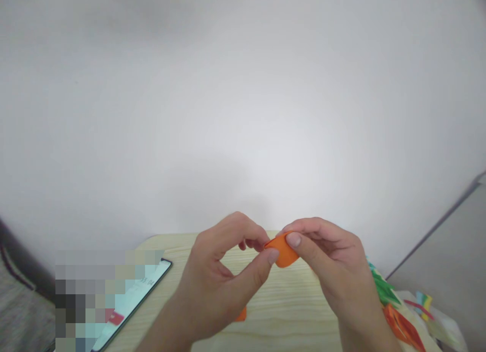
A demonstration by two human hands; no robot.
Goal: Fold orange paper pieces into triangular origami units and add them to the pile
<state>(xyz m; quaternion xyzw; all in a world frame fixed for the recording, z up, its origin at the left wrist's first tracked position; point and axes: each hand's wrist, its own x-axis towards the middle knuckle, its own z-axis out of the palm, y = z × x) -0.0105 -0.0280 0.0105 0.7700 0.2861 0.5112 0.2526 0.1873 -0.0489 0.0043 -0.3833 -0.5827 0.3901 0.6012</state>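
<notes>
My left hand point(220, 276) and my right hand point(330, 261) meet above a light wooden table point(281, 311). Both pinch a small orange piece of folded paper point(284, 251) between thumb and fingers. The left thumb tip and forefinger grip its left edge; the right thumb presses on its top right. Another bit of orange paper point(241, 315) peeks out under my left palm on the table.
A phone point(125, 301) with a lit screen lies at the table's left. Green folded paper point(383, 286) and orange folded paper point(402, 329) lie at the right, with more coloured sheets point(423, 301) beyond. A plain white wall fills the background.
</notes>
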